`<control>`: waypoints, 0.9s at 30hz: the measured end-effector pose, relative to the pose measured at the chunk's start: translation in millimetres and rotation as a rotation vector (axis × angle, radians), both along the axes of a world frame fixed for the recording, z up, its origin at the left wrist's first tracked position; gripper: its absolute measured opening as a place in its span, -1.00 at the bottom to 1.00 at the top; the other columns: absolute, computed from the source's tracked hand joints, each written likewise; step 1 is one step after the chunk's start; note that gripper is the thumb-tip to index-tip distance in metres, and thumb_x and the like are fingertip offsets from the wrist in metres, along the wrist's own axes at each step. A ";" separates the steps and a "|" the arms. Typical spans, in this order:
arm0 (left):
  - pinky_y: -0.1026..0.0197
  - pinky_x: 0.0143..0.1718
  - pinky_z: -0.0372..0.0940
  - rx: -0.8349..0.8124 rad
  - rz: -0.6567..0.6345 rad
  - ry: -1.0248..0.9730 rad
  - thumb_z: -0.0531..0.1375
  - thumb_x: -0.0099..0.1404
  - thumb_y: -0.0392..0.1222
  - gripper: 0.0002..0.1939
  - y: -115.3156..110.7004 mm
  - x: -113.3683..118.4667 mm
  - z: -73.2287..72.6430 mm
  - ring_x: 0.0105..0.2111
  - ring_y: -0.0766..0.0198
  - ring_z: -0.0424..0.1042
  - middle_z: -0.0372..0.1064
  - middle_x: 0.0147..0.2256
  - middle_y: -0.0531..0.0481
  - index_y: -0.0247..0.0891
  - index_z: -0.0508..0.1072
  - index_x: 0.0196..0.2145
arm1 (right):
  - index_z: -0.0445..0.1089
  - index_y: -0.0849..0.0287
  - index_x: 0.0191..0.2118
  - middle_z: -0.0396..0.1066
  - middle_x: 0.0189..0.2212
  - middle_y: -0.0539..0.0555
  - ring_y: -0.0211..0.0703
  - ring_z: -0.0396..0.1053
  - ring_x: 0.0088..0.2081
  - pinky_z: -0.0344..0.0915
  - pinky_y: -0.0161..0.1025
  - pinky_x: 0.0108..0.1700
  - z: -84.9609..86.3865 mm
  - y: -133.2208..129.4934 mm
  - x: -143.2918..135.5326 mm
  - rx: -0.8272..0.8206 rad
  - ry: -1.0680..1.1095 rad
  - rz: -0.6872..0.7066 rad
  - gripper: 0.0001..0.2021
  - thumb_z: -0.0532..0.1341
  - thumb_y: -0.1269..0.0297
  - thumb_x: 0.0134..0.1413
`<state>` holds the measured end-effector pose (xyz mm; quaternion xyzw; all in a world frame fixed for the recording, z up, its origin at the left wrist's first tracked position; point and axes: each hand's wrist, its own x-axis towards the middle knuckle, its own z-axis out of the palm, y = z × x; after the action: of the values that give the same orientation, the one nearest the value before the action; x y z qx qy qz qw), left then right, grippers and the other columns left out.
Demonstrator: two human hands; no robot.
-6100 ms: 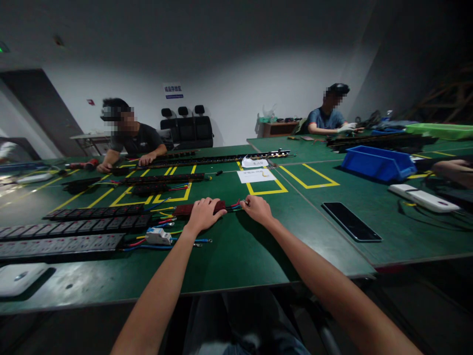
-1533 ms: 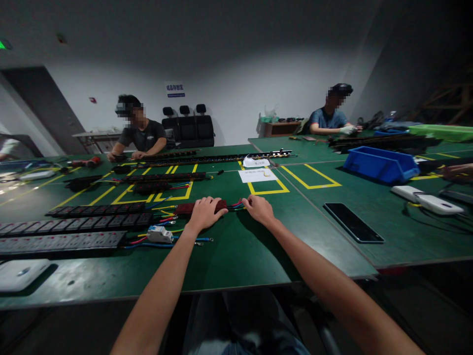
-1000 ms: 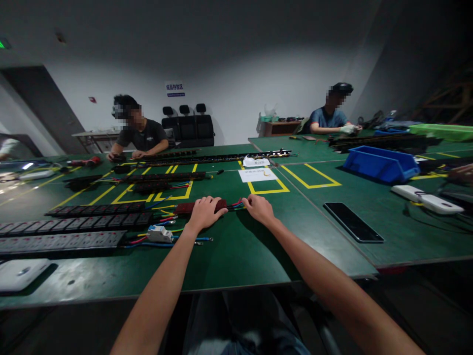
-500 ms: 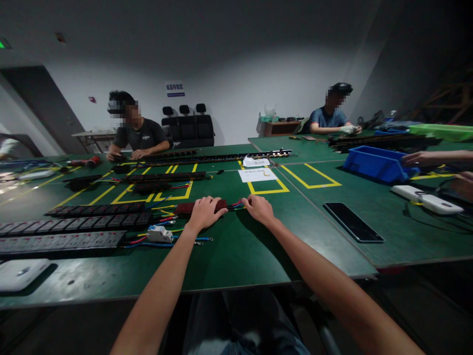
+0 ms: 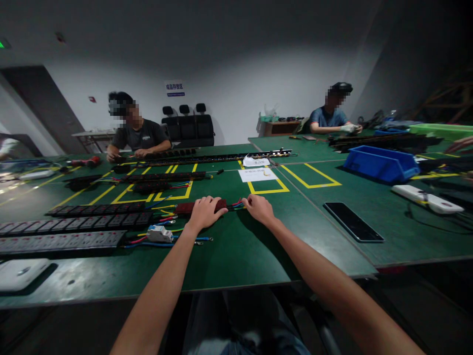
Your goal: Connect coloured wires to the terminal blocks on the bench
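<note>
My left hand (image 5: 204, 213) lies over a dark red block (image 5: 184, 209), fingers across its far side and thumb along the near side, holding it on the table. From the block's right end run several thin coloured wires (image 5: 233, 206). Their ends reach my right hand (image 5: 259, 209), whose thumb and fingers are closed on them; the tips are hidden. Left of the block lie black power strips (image 5: 81, 224) with loose wires ending in ring terminals. A grey-white circuit breaker (image 5: 160, 234) sits on the wires in front of my left forearm.
A black phone (image 5: 353, 222), a white device (image 5: 426, 198) and a blue bin (image 5: 380, 163) are on the right of the green table (image 5: 236, 266). Papers (image 5: 257, 175) lie beyond my hands. Two people (image 5: 142, 133) (image 5: 330, 113) sit across; another white device (image 5: 24, 274) is at front left.
My hands, the block and the wires stay in place. At the right edge, another person's hands have drawn back from the blue bin.
</note>
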<state>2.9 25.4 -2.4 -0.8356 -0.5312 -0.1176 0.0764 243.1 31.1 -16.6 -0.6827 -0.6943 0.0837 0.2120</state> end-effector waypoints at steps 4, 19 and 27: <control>-0.04 0.02 0.22 -0.002 -0.006 -0.003 -0.07 0.45 0.37 -0.28 0.7 -0.3 -0.3 0.02 -0.08 0.40 0.44 0.04 -0.24 -0.22 0.38 0.25 | 0.47 0.10 -0.22 0.54 -0.21 0.14 -0.09 0.46 -0.24 0.11 -0.27 -0.33 1.4 0.4 -0.4 0.036 -0.036 0.019 -0.67 0.10 0.00 0.38; -0.02 0.01 0.23 -0.001 -0.012 -0.002 -0.10 0.45 0.38 -0.26 0.3 -1.1 0.7 0.00 -0.06 0.41 0.45 0.03 -0.24 -0.22 0.38 0.24 | 0.48 0.11 -0.28 0.54 -0.28 0.11 -0.14 0.41 -0.29 0.04 -0.29 -0.36 -7.8 7.5 3.2 0.034 0.076 0.034 -0.65 0.11 -0.01 0.37; -0.03 0.02 0.22 0.004 -0.003 0.002 -0.05 0.45 0.35 -0.29 -1.9 0.5 1.3 0.03 -0.08 0.39 0.44 0.04 -0.25 -0.23 0.38 0.25 | 0.45 0.11 -0.31 0.54 -0.29 0.11 -0.15 0.40 -0.30 -0.01 -0.29 -0.38 -8.8 7.7 3.1 0.044 0.071 0.038 -0.67 0.12 0.01 0.36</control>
<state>3.4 23.5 -1.1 -0.8364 -0.5295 -0.1182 0.0784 246.2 38.8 -25.4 -0.6612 -0.7008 0.0968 0.2499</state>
